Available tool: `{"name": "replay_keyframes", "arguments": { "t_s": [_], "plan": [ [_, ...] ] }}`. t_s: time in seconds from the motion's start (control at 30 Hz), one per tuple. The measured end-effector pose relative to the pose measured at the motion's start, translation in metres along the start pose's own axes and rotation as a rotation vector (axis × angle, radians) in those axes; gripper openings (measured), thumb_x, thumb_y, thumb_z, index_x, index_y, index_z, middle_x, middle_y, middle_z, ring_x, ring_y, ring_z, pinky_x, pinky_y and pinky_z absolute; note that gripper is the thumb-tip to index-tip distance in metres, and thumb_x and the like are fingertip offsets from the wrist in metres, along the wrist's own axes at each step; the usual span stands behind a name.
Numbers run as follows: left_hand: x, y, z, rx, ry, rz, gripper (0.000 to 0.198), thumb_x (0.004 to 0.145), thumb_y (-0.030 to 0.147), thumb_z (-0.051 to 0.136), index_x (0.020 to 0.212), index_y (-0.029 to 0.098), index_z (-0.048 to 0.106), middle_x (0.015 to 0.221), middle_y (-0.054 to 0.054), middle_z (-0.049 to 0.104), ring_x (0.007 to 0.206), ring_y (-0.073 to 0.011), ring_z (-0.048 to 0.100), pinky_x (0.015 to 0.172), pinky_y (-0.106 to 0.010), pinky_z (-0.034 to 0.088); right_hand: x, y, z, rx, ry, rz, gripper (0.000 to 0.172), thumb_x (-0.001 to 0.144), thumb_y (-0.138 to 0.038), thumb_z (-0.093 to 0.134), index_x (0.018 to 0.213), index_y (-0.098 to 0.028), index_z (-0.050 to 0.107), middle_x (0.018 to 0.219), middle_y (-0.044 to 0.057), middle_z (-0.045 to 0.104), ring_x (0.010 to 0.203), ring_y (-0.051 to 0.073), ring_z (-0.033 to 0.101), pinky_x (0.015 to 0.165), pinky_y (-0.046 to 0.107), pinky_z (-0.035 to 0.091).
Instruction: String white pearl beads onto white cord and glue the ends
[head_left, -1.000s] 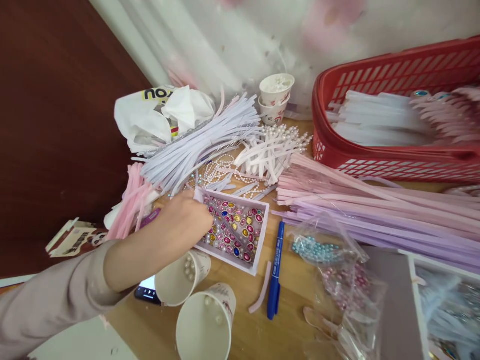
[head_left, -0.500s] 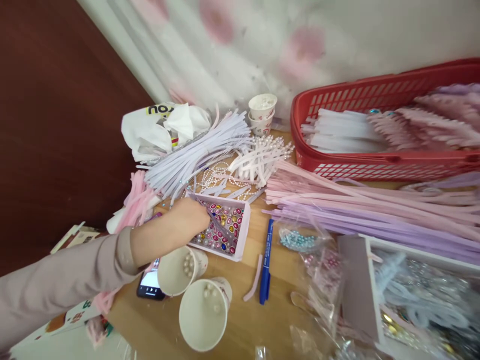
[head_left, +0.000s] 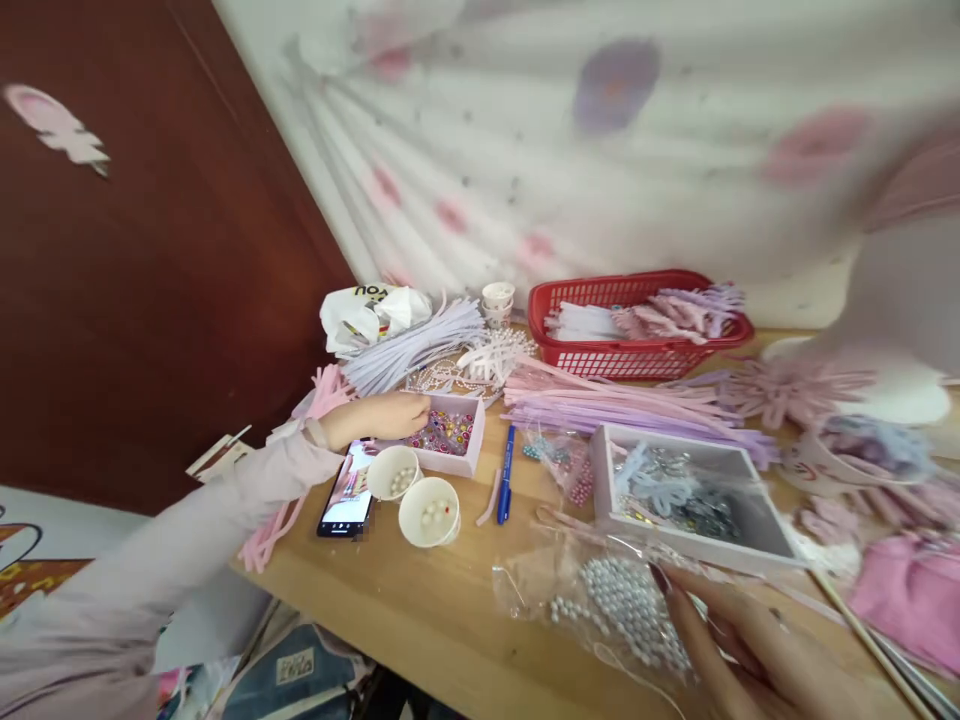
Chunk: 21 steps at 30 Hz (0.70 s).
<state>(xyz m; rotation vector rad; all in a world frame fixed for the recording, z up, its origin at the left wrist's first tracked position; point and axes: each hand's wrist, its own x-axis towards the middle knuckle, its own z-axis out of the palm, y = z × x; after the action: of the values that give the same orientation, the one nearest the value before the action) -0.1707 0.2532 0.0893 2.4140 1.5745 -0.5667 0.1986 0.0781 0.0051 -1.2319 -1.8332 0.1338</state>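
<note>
My left hand (head_left: 397, 415) reaches into the near-left side of a small white box (head_left: 474, 452) of coloured gems (head_left: 450, 432). Its fingers are curled, and whatever they hold is hidden. At the lower right, my right hand (head_left: 757, 640) has its fingers stretched out over a clear plastic bag of silver beads (head_left: 630, 600). A fingertip meets the bag's edge; no firm grip shows. Two paper cups with pearl beads, one nearer (head_left: 429, 530) and one farther (head_left: 390, 478), stand below the gem box. A phone (head_left: 347, 495) with a lit screen lies beside them.
A blue marker (head_left: 506, 480) lies right of the gem box. Pink and purple pipe cleaners (head_left: 622, 405) stretch below a red basket (head_left: 600, 358). A larger white box (head_left: 720, 540) holds bagged trinkets. White pipe cleaners (head_left: 420, 345) lie near a plastic bag (head_left: 375, 320).
The view has swung right and widened, bringing my right hand and the silver beads into sight. My left hand stays at the gem box; the purple strip seen across the gems no longer shows.
</note>
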Motion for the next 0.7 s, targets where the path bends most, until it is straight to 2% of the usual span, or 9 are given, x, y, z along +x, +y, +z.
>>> {"name": "replay_keyframes", "arguments": {
  "t_s": [0.07,0.17,0.23,0.33,0.4,0.5,0.53,0.6,0.7],
  "plan": [
    [-0.003,0.004,0.004,-0.058,0.047,-0.035,0.029,0.098,0.034,0.062,0.12,0.016,0.064,0.118,-0.009,0.068,0.098,-0.022,0.068,0.084,-0.043,0.058,0.009,-0.005,0.003,-0.018,0.112,-0.05,0.012,0.09,-0.026,0.068,0.092,-0.021,0.078,0.048,-0.004,0.057,0.034,0.01,0.048,0.038,0.023,0.039],
    [-0.015,0.01,0.002,-0.164,0.169,-0.077,0.035,0.097,0.036,0.064,0.127,0.018,0.061,0.128,-0.01,0.064,0.105,-0.0244,0.066,0.088,-0.045,0.058,0.012,-0.009,0.011,0.107,0.21,0.043,0.013,0.088,-0.025,0.068,0.089,-0.018,0.078,0.045,-0.008,0.04,0.035,0.008,0.038,0.038,0.024,0.03],
    [-0.031,0.018,-0.005,-0.248,0.281,-0.092,0.028,0.097,0.035,0.061,0.119,0.017,0.065,0.119,-0.009,0.067,0.099,-0.0231,0.067,0.086,-0.043,0.058,0.01,-0.01,0.015,0.218,0.218,0.109,0.016,0.088,-0.028,0.068,0.088,-0.016,0.078,0.046,-0.009,0.032,0.038,0.008,0.033,0.04,0.024,0.027],
    [-0.067,0.044,-0.014,-0.403,0.481,-0.067,0.023,0.098,0.03,0.052,0.092,0.013,0.067,0.091,-0.007,0.071,0.084,-0.0223,0.066,0.079,-0.039,0.054,0.007,-0.012,0.017,0.274,0.219,0.16,0.026,0.091,-0.035,0.064,0.087,-0.014,0.077,0.049,-0.009,0.029,0.041,0.009,0.031,0.042,0.024,0.027],
    [-0.093,0.074,-0.012,-0.535,0.604,-0.008,0.022,0.095,0.031,0.05,0.093,0.015,0.066,0.09,-0.005,0.071,0.084,-0.0214,0.065,0.076,-0.034,0.052,0.007,-0.013,0.018,0.315,0.213,0.192,0.031,0.092,-0.039,0.061,0.087,-0.013,0.077,0.049,-0.009,0.03,0.042,0.009,0.03,0.043,0.024,0.026],
    [-0.119,0.134,0.012,-0.772,0.698,0.1,0.019,0.089,0.032,0.057,0.095,0.018,0.068,0.091,-0.004,0.074,0.082,-0.0189,0.067,0.074,-0.03,0.052,0.007,-0.016,0.017,0.381,0.186,0.229,0.038,0.092,-0.045,0.061,0.089,-0.011,0.077,0.05,-0.008,0.033,0.044,0.009,0.03,0.044,0.024,0.026],
    [-0.121,0.155,0.024,-1.088,0.718,0.144,0.013,0.082,0.03,0.068,0.086,0.018,0.071,0.084,-0.003,0.074,0.079,-0.0183,0.066,0.072,-0.028,0.051,0.007,-0.017,0.016,0.403,0.17,0.238,0.039,0.092,-0.047,0.061,0.09,-0.011,0.077,0.05,-0.007,0.035,0.045,0.009,0.03,0.043,0.024,0.026],
    [-0.117,0.196,0.05,-1.769,0.705,0.158,0.018,0.066,0.025,0.087,0.071,0.015,0.074,0.067,-0.002,0.069,0.065,-0.0143,0.062,0.065,-0.025,0.048,0.006,-0.019,0.014,0.444,0.126,0.249,0.041,0.092,-0.049,0.061,0.091,-0.011,0.077,0.051,-0.005,0.041,0.046,0.009,0.032,0.043,0.023,0.026],
    [-0.097,0.24,0.082,-2.039,0.697,0.134,0.028,0.067,0.04,0.088,0.074,0.015,0.076,0.065,-0.001,0.067,0.059,-0.0109,0.058,0.061,-0.023,0.047,0.001,-0.027,0.009,0.487,0.059,0.257,0.041,0.091,-0.05,0.063,0.087,-0.013,0.078,0.053,-0.003,0.047,0.046,0.01,0.036,0.042,0.022,0.028]
  ]
}}
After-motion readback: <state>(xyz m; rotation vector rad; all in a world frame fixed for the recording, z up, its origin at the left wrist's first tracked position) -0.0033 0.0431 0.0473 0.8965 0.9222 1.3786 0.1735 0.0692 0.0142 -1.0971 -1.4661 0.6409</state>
